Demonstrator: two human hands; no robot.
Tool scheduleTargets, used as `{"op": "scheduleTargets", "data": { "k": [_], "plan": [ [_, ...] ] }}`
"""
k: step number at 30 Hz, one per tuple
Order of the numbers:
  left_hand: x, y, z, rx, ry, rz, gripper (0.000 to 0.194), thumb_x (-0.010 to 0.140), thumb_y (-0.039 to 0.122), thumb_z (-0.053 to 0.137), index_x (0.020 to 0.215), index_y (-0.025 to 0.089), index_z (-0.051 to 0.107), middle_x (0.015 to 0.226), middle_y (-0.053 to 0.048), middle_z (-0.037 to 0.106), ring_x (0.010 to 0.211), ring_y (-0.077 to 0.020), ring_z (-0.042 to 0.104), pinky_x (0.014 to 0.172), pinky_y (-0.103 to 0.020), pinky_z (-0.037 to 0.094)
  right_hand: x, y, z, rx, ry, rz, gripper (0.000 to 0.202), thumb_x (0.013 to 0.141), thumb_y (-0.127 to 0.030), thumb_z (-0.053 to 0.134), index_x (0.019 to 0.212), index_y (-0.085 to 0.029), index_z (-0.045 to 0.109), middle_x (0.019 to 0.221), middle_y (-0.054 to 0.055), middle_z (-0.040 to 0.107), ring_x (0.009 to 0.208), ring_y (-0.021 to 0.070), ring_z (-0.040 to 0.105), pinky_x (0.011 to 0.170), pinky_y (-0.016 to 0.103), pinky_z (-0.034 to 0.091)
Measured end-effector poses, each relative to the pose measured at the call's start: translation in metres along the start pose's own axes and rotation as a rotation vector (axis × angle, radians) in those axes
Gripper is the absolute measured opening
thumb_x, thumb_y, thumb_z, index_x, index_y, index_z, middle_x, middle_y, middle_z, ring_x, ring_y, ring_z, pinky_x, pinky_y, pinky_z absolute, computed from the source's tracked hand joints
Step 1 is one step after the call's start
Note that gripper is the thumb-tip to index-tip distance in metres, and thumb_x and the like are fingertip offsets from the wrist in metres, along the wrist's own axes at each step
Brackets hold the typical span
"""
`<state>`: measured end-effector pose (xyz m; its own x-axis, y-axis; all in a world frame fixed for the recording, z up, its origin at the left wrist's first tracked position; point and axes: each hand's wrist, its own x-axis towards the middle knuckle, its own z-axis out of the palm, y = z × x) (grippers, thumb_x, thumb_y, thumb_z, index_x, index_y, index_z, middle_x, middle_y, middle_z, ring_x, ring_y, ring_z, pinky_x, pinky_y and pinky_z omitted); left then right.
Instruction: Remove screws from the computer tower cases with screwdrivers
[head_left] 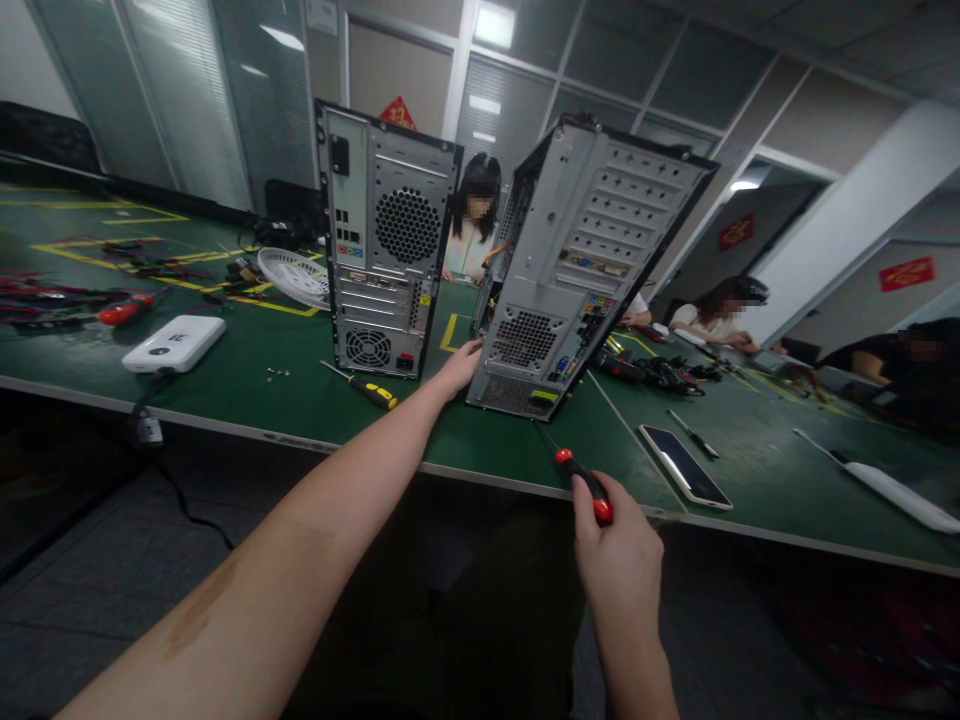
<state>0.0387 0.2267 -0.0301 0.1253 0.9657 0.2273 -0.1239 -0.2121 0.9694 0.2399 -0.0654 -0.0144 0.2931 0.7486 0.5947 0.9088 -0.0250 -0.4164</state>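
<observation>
My left hand (459, 372) grips the lower left side of a grey computer case (525, 300), its fingertips partly hidden by the metal. That case leans a little to the right on the green table, its rear panel with ports and vents facing me, and its left side looks uncovered with wires inside. In my right hand (621, 535) is a screwdriver (574, 468) with a red and black handle, closed in my fingers. Its thin shaft points up and left toward the bottom edge of the case. A second computer case (390, 235) stands upright to the left.
A yellow-black screwdriver (373, 391) and loose screws (277, 373) lie near the left case. A white power bank (174, 343), an orange-handled tool (126, 309) and cables are further left. To the right lie a phone (684, 467) and a pen (694, 434). Several people sit beyond.
</observation>
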Motion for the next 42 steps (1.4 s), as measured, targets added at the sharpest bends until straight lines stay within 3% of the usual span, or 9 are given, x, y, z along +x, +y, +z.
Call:
{"op": "scheduleTargets", "data": {
  "k": [7,11,15,22,26,30,33,38,42],
  "plan": [
    [-0.001,0.002,0.001,-0.006,0.011,0.001,0.057,0.09,0.053,0.067,0.137,0.021,0.068,0.148,-0.011,0.069,0.139,-0.031,0.061,0.113,-0.041,0.049,0.003,-0.003,-0.001,-0.016,-0.163,0.227,0.083,0.099,-0.081,0.025,0.097,-0.017,0.078,0.077,0.017,0.077,0.066,0.0319,0.072,0.067,0.04,0.047],
    [-0.003,0.005,0.001,0.004,0.009,0.004,0.056,0.091,0.051,0.065,0.137,0.02,0.068,0.15,-0.012,0.067,0.138,-0.0309,0.062,0.114,-0.041,0.048,0.001,-0.004,-0.003,-0.01,-0.07,0.123,0.077,0.099,-0.079,0.035,0.11,-0.016,0.077,0.094,0.018,0.079,0.082,0.0339,0.075,0.074,0.04,0.051],
    [-0.005,0.006,0.001,-0.014,0.001,-0.005,0.058,0.09,0.054,0.066,0.138,0.021,0.067,0.152,-0.011,0.065,0.142,-0.0303,0.059,0.115,-0.04,0.048,0.0,0.0,-0.004,-0.018,0.026,-0.012,0.062,0.101,-0.066,0.043,0.12,-0.017,0.076,0.105,0.016,0.073,0.087,0.0291,0.071,0.078,0.04,0.053],
    [-0.005,0.006,0.001,-0.024,-0.002,-0.003,0.059,0.088,0.055,0.069,0.137,0.021,0.068,0.15,-0.013,0.067,0.142,-0.0326,0.059,0.115,-0.043,0.048,-0.002,0.005,0.0,-0.037,0.038,-0.089,0.043,0.102,-0.047,0.048,0.12,-0.019,0.076,0.111,0.013,0.066,0.089,0.0267,0.068,0.077,0.04,0.054],
    [-0.004,0.004,0.0,-0.017,0.0,-0.009,0.059,0.088,0.055,0.069,0.137,0.023,0.068,0.149,-0.011,0.068,0.141,-0.0315,0.06,0.114,-0.042,0.049,-0.002,0.007,0.0,-0.028,0.062,-0.103,0.049,0.104,-0.053,0.046,0.121,-0.018,0.076,0.11,0.014,0.07,0.091,0.0274,0.071,0.08,0.04,0.055],
    [-0.002,0.003,0.0,0.012,0.0,-0.021,0.059,0.09,0.055,0.066,0.139,0.023,0.067,0.149,-0.01,0.068,0.139,-0.0313,0.061,0.112,-0.043,0.05,0.0,0.007,0.002,-0.026,0.02,-0.036,0.067,0.104,-0.066,0.04,0.121,-0.012,0.076,0.105,0.019,0.076,0.089,0.0301,0.073,0.081,0.041,0.055],
    [-0.003,0.004,0.001,0.004,-0.002,-0.006,0.057,0.091,0.052,0.065,0.138,0.021,0.067,0.148,-0.011,0.069,0.138,-0.0301,0.062,0.112,-0.041,0.049,0.002,0.005,0.002,-0.021,-0.04,0.075,0.08,0.102,-0.076,0.034,0.115,-0.01,0.077,0.093,0.021,0.078,0.082,0.0327,0.075,0.077,0.041,0.054],
    [-0.004,0.005,0.001,0.0,0.003,-0.019,0.058,0.091,0.053,0.066,0.139,0.021,0.066,0.15,-0.011,0.067,0.141,-0.0307,0.06,0.114,-0.041,0.049,0.005,0.001,0.001,-0.014,-0.201,0.213,0.077,0.102,-0.076,0.026,0.097,-0.017,0.075,0.071,0.015,0.075,0.065,0.0318,0.072,0.067,0.039,0.048],
    [-0.004,0.005,0.001,0.001,0.005,-0.012,0.058,0.089,0.056,0.067,0.137,0.023,0.068,0.15,-0.01,0.068,0.14,-0.0304,0.061,0.114,-0.041,0.049,0.004,0.0,0.001,-0.03,-0.12,0.165,0.076,0.1,-0.079,0.031,0.1,-0.017,0.075,0.085,0.019,0.079,0.074,0.0344,0.075,0.067,0.039,0.048]
  ]
}}
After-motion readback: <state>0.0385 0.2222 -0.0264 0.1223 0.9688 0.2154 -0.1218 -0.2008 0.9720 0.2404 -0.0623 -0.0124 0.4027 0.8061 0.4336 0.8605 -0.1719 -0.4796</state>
